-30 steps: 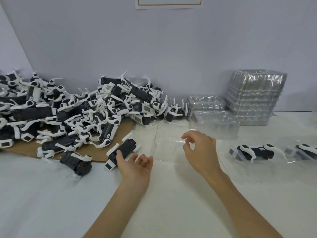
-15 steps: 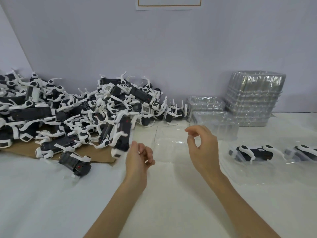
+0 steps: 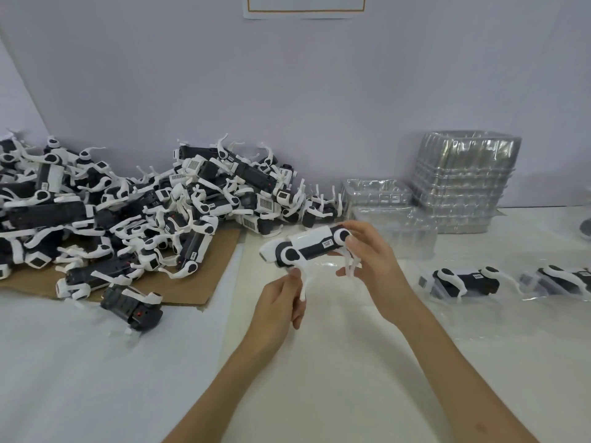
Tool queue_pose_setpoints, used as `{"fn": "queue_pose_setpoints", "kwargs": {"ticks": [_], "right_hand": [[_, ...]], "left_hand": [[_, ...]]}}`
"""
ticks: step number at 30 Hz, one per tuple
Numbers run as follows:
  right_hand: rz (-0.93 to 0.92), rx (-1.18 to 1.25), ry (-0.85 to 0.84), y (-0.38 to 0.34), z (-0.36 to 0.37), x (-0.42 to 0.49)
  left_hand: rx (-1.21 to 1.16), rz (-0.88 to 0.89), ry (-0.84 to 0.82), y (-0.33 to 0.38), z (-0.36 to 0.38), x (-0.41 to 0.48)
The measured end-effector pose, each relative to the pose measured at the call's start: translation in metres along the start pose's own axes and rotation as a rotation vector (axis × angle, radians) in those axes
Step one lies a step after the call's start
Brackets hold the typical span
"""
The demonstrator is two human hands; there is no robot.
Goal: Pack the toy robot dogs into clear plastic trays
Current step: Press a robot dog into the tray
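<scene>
White-and-black toy dog (image 3: 311, 247) is held in the air just right of the cardboard sheet (image 3: 220, 260), body roughly level, legs down. Right hand (image 3: 374, 270) grips the end away from the cardboard, thumb on the round joint, fingers curled by the legs there. Left hand (image 3: 281, 302) pinches a white leg hanging from the end nearer the cardboard. Pile of dogs (image 3: 144, 212) covers the cardboard and runs off its left side; one dark dog (image 3: 131, 306) lies at its front edge on the desk (image 3: 96, 362). Right of the cardboard, past the held dog: loose clear tray (image 3: 393, 231), then tall tray stack (image 3: 463, 180). Far right of it, two packed dogs (image 3: 463, 281) lie in clear trays.
</scene>
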State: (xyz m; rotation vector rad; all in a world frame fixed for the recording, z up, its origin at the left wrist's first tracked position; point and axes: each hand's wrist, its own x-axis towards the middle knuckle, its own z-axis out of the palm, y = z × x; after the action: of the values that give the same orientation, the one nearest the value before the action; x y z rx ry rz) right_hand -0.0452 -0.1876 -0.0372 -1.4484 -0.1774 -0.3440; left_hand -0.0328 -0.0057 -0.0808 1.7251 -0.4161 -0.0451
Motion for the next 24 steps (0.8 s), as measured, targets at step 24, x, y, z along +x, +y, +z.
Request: {"fn": "queue_pose_setpoints", "kwargs": {"ticks": [24], "right_hand": [[-0.246,-0.222,0.595,0.006,-0.035,0.012]], "left_hand": [[0.547,0.137,0.145,-0.01,-0.006,0.002]]}}
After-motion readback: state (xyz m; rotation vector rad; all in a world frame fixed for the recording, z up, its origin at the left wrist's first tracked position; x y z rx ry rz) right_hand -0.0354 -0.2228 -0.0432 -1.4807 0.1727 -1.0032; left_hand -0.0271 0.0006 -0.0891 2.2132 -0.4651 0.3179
